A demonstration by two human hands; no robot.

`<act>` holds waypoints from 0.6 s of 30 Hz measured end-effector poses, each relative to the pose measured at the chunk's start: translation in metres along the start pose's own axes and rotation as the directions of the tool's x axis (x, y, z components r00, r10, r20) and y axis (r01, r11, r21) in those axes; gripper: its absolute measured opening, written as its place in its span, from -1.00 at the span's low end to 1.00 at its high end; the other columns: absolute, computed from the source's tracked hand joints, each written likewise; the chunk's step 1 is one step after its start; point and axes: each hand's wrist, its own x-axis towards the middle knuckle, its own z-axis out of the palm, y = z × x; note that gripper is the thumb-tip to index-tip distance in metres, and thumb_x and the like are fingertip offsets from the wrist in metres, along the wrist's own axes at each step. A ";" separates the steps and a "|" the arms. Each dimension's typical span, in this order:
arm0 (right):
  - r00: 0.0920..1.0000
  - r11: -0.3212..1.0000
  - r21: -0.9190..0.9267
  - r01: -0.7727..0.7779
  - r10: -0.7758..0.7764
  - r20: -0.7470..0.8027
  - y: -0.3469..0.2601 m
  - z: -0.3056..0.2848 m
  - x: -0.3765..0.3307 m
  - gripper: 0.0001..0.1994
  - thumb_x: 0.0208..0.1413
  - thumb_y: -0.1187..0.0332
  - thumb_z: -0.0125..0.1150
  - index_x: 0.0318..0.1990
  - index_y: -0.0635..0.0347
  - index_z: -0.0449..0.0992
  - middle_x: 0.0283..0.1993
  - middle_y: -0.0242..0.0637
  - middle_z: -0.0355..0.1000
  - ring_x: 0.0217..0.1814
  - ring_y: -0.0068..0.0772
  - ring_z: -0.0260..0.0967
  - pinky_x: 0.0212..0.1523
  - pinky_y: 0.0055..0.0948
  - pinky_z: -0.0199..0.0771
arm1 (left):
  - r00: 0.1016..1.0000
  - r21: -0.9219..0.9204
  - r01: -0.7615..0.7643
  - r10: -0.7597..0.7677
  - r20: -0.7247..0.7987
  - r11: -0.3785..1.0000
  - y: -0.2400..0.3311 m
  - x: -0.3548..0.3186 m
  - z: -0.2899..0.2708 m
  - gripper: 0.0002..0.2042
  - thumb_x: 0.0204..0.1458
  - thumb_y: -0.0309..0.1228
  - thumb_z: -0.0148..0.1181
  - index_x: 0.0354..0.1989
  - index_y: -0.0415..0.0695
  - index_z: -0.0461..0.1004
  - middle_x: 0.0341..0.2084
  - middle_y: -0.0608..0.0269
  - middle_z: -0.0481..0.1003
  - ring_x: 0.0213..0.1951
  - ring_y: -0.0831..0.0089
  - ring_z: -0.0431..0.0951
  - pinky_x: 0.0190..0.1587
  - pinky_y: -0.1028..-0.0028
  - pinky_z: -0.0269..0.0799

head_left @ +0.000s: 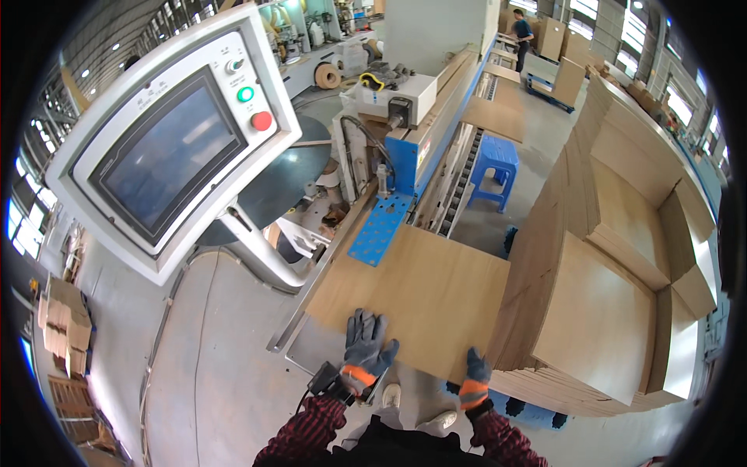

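Machine: beyond the left hand; a board meeting it askew might jam or chip.
Panel stack: just right of the right hand; a sideways swing could knock board edges together.
Console: ahead and left of the left hand, well apart.
Board: ahead of both hands, partly under the left; uneven pushing could twist it.
Blue perforated plate: beyond the left hand, over the board's far left; lifting the board could scrape its face.
Left hand: gloved, spread flat, unclenched; its palm could slip.
Right hand: at the board's near right corner; grasp cannot be told; fingers could get pinched against the stack.
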 end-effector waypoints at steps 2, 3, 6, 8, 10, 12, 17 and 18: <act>0.985 0.976 -0.138 0.169 -0.162 0.055 0.018 -0.015 0.038 -0.74 0.07 0.25 0.08 -0.21 0.25 0.45 -0.30 -0.44 0.38 -0.30 -0.62 0.29 -0.28 -0.55 0.32 | 0.999 0.023 -0.037 0.037 -0.004 0.999 0.000 0.029 0.019 -0.41 -0.02 -0.06 -0.10 0.06 -0.32 0.16 0.06 -0.32 0.07 0.17 -0.19 -0.05 0.19 0.02 -0.20; 0.979 0.965 -0.168 0.201 -0.191 0.074 0.012 -0.006 0.046 -0.73 0.07 0.24 0.07 -0.19 0.26 0.44 -0.27 -0.41 0.39 -0.27 -0.60 0.29 -0.25 -0.55 0.32 | 0.998 0.038 -0.051 0.053 -0.038 0.998 -0.004 0.040 0.029 -0.42 -0.03 -0.06 -0.12 0.05 -0.30 0.17 0.07 -0.34 0.06 0.16 -0.19 -0.04 0.18 -0.01 -0.22; 0.946 0.886 -0.331 0.324 -0.304 0.110 0.022 -0.002 0.094 -0.67 0.07 0.21 0.06 -0.13 0.29 0.42 -0.21 -0.33 0.41 -0.21 -0.53 0.32 -0.17 -0.52 0.31 | 0.996 0.104 -0.047 0.054 -0.068 0.994 -0.016 0.073 0.054 -0.41 -0.04 -0.03 -0.14 0.04 -0.29 0.18 0.07 -0.30 0.06 0.16 -0.20 -0.05 0.17 -0.04 -0.23; 0.737 0.387 -0.662 0.642 -0.551 0.392 0.044 -0.025 0.139 -0.64 0.04 0.18 0.07 -0.13 0.30 0.42 -0.21 -0.22 0.45 -0.18 -0.47 0.35 -0.15 -0.49 0.32 | 0.987 0.177 -0.076 0.099 -0.125 0.981 -0.017 0.095 0.071 -0.40 -0.05 -0.02 -0.15 0.04 -0.28 0.17 0.02 -0.26 0.10 0.14 -0.19 -0.03 0.15 -0.05 -0.19; 0.956 0.890 -0.355 0.285 -0.293 0.031 0.043 0.001 0.163 -0.70 0.06 0.23 0.03 -0.18 0.28 0.45 -0.21 -0.21 0.45 -0.14 -0.38 0.38 -0.06 -0.49 0.28 | 0.988 0.183 -0.060 0.085 -0.130 0.981 -0.016 0.115 0.072 -0.40 -0.04 -0.03 -0.16 0.05 -0.29 0.17 0.02 -0.24 0.11 0.13 -0.17 -0.01 0.14 -0.03 -0.15; 0.848 0.659 -0.630 0.411 -0.529 0.000 0.056 -0.020 0.192 -0.71 0.07 0.23 0.01 -0.21 0.28 0.46 -0.27 -0.21 0.46 -0.19 -0.30 0.39 -0.06 -0.46 0.29 | 0.979 0.175 -0.120 0.146 -0.141 0.977 0.005 0.147 0.079 -0.41 -0.04 -0.04 -0.15 0.04 -0.29 0.18 0.01 -0.23 0.12 0.12 -0.16 0.00 0.13 0.00 -0.11; 0.970 0.627 -0.741 0.242 -0.142 0.197 -0.031 -0.005 0.069 -0.72 0.00 0.22 0.05 -0.20 0.21 0.43 -0.18 -0.18 0.38 -0.11 -0.20 0.33 -0.03 -0.32 0.27 | 0.996 -0.051 0.090 -0.089 0.029 0.995 0.016 0.175 0.073 -0.43 -0.01 -0.04 -0.17 0.04 -0.28 0.19 0.04 -0.30 0.10 0.13 -0.16 0.01 0.16 0.11 -0.08; 0.958 0.644 -0.750 0.149 0.095 0.272 -0.090 0.003 0.015 -0.72 -0.02 0.22 0.05 -0.20 0.19 0.42 -0.14 -0.16 0.36 -0.07 -0.18 0.31 -0.02 -0.28 0.26 | 0.997 -0.375 0.044 -0.062 -0.036 0.926 0.013 0.164 0.084 -0.49 0.00 -0.09 -0.13 -0.01 -0.27 0.24 -0.02 -0.22 0.18 0.07 -0.07 0.11 0.10 0.17 0.02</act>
